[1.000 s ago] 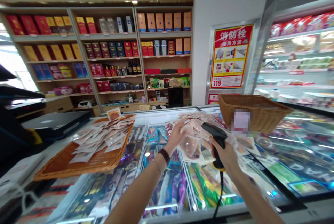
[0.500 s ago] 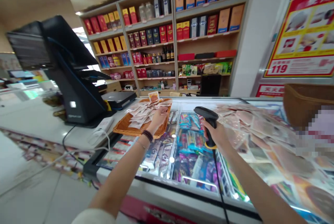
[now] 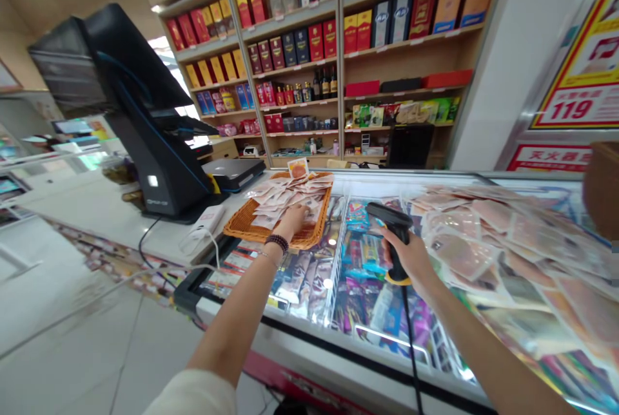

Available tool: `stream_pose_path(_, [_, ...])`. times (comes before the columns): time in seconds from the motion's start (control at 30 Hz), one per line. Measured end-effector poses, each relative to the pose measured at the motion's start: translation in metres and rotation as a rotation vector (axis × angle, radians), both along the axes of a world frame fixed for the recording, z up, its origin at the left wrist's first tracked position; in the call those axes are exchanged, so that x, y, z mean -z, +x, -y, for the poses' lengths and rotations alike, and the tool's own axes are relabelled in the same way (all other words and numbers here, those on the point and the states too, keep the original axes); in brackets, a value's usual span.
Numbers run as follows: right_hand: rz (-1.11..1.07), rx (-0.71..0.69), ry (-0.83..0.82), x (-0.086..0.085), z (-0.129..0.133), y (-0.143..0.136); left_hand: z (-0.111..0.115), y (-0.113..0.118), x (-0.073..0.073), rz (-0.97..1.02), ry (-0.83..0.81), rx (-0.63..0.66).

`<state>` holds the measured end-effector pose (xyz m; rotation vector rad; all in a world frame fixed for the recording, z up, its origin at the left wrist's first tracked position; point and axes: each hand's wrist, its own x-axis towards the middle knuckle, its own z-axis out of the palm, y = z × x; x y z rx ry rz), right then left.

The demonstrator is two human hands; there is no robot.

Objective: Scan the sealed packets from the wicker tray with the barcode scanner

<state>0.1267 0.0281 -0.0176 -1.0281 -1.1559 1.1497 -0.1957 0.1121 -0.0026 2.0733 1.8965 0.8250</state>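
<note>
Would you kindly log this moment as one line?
left hand: at packets in basket | right hand: holding scanner | more packets: on freezer, right side

Poster (image 3: 583,73) cut off, brown basket (image 3: 602,189) likewise, print on sachets (image 3: 275,194) blurred

Behind my left grip (image 3: 296,216) I wear a dark beaded bracelet (image 3: 277,243), its small beads in more than one row. Beside it, toward the elbow, runs a thin, pale band (image 3: 269,256). My left sleeve (image 3: 198,394) is plain off-white, ending near the elbow.
</note>
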Motion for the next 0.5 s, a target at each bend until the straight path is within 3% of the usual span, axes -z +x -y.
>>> stream_pose_path(0.1, [0.004, 0.017, -0.013, -0.004, 0.002, 0.0, 0.002, 0.001, 0.002, 0.059, 0.009, -0.027])
stream_pose_path(0.3, [0.056, 0.059, -0.024, -0.009, 0.008, 0.0, 0.003, -0.007, -0.001, 0.142, 0.03, -0.332])
stream_pose_path(0.5, [0.088, 0.057, -0.012, -0.009, 0.009, 0.0, 0.002, -0.016, -0.005, 0.519, -0.025, -0.324])
